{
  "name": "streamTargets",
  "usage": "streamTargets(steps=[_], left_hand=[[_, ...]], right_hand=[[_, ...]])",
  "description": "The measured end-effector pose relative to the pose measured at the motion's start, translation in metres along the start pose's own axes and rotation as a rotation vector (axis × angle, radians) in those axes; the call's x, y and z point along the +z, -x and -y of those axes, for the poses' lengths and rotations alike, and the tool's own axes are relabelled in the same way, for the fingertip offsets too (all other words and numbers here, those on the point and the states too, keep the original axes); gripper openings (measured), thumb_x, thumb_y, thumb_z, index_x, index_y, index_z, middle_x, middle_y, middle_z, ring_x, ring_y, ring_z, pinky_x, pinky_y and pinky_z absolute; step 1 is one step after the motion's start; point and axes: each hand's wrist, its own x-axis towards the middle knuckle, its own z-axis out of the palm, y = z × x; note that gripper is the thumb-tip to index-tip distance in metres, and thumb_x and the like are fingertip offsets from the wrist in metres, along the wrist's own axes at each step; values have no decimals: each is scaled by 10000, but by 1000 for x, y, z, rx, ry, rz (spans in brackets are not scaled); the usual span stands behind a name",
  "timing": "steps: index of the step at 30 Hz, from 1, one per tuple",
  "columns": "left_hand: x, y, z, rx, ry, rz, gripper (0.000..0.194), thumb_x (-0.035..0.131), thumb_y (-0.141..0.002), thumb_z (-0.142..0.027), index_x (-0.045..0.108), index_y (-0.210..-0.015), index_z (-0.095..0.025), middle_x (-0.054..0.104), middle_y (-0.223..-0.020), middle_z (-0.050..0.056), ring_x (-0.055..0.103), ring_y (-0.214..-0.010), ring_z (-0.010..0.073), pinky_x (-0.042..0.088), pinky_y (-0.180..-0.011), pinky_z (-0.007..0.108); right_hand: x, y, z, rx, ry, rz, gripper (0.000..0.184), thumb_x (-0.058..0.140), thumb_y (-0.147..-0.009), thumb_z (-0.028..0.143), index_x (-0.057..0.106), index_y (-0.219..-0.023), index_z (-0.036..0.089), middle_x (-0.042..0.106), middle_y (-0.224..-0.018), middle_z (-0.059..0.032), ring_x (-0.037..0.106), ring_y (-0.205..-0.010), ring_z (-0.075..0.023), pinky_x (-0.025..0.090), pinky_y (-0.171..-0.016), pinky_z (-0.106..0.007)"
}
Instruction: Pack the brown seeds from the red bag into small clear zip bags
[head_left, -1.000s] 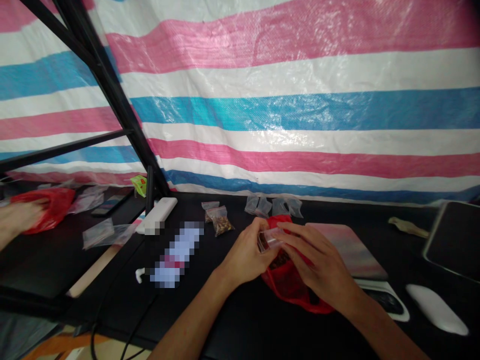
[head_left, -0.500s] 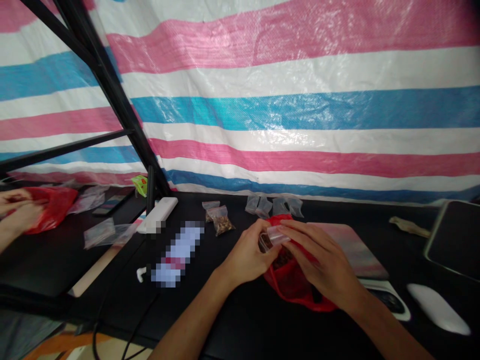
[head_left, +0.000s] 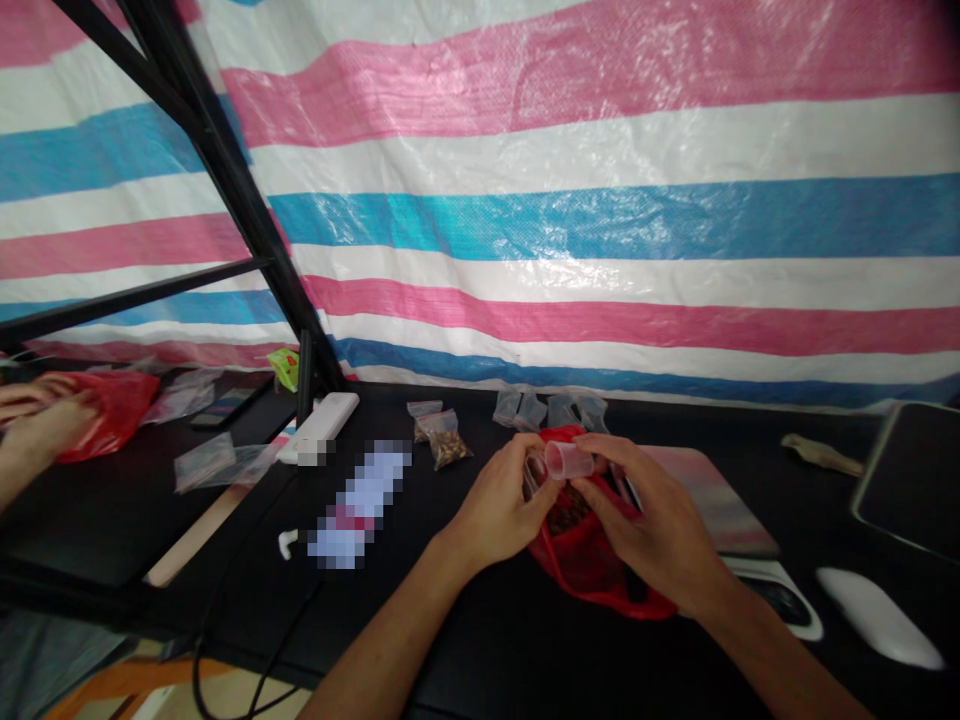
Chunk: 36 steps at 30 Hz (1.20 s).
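Between thumb and fingers, my right hand [head_left: 654,520] grips a small clear plastic cup [head_left: 571,461], tilted sideways with its mouth toward my left hand [head_left: 499,500]. My left hand is closed on a clear plastic bag [head_left: 533,472], mostly hidden by the fingers. The cup's rim is close to the bag's opening; I cannot tell if they touch. Below both hands lies an open red plastic bag [head_left: 581,575] with small brown pieces [head_left: 566,515] inside. Beyond my left hand, two small zip bags, the nearer one [head_left: 448,445] clearly holding brown pieces, lie on the black table [head_left: 465,640].
Several clear zip bags [head_left: 531,411] lie at the back. A silver weighing scale [head_left: 705,500], a white mouse [head_left: 879,615] and a dark-screened device [head_left: 911,480] are right. Leftward are a white power bank [head_left: 319,425], an earbud [head_left: 286,543] and another person's hands [head_left: 56,420] at a red bag.
My right hand has turned the cup, so its open mouth now shows beside the bag. The left hand stays nearly in place. The other person's hands have shifted slightly.
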Motion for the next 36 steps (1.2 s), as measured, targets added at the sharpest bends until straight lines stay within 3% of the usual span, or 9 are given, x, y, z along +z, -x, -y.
streamTargets(steps=[4, 7, 10, 14, 17, 21, 24, 29, 36], left_hand=[[-7, 0, 3, -136, -120, -135, 238, 577, -984, -401, 504, -1135, -232, 641, -904, 21, 622, -771, 196, 411, -684, 288], [-15, 3, 3, -234, -187, -16, 397, 705, -880, -501, 482, -1071, -234, 621, -812, -7, 588, -652, 188, 335, -594, 281], [-20, 7, 3, -265, -152, 136, 434, 781, -803, -400, 470, -1054, -233, 637, -809, -13, 581, -633, 177, 310, -559, 270], [-15, 7, 6, -287, -3, 109, 235, 633, -864, -204, 455, -1015, -226, 609, -800, -17, 573, -687, 155, 328, -573, 248], [-8, 3, 9, -359, 100, 7, 245, 616, -830, -129, 428, -951, -230, 534, -746, -51, 503, -643, 119, 329, -567, 226], [-1, -1, 13, -514, 271, -32, 243, 580, -819, -110, 403, -923, -241, 486, -675, -83, 453, -526, 94, 308, -499, 208], [1, -2, 19, -528, 281, -57, 217, 576, -822, -124, 418, -916, -239, 473, -645, -90, 432, -490, 89, 297, -489, 205], [2, -2, 27, -376, 108, -199, 226, 599, -793, -85, 442, -864, -231, 515, -700, -62, 482, -616, 108, 324, -565, 215], [2, -7, 18, -497, 235, -174, 232, 580, -788, -54, 431, -823, -227, 457, -659, -78, 433, -583, 98, 318, -546, 206]], right_hand=[[-13, -4, -3, 33, -24, 122, 268, 606, -970, 275, 590, -1237, 259, 721, -1185, -96, 691, -1028, -258, 554, -896, -413], [-19, -5, -7, 26, 24, 325, 306, 627, -903, 182, 633, -1198, 266, 746, -1140, -68, 698, -1034, -266, 538, -910, -428], [-16, -3, -9, 3, 78, 422, 348, 648, -843, 133, 681, -1152, 288, 764, -1155, -43, 705, -1066, -277, 506, -976, -467], [-7, 0, -4, -17, 84, 437, 295, 680, -840, 156, 704, -1106, 282, 776, -1112, -44, 709, -1029, -267, 510, -930, -436], [-1, 1, -2, 15, 138, 441, 115, 730, -858, 253, 690, -965, 262, 762, -910, -36, 693, -837, -247, 503, -764, -379], [4, 1, -2, 39, 178, 450, 121, 723, -904, 362, 659, -946, 269, 748, -837, -17, 683, -768, -238, 469, -670, -342], [8, 2, -2, 67, 180, 439, 165, 678, -948, 344, 666, -1094, 268, 763, -898, -30, 707, -817, -244, 496, -700, -351], [16, 5, -2, 43, 206, 379, 225, 659, -944, 259, 665, -1169, 260, 729, -1112, -70, 693, -966, -261, 532, -820, -397], [21, 6, 0, 85, 204, 357, 172, 680, -933, 269, 675, -1103, 238, 736, -1069, -74, 687, -959, -274, 519, -836, -427]])
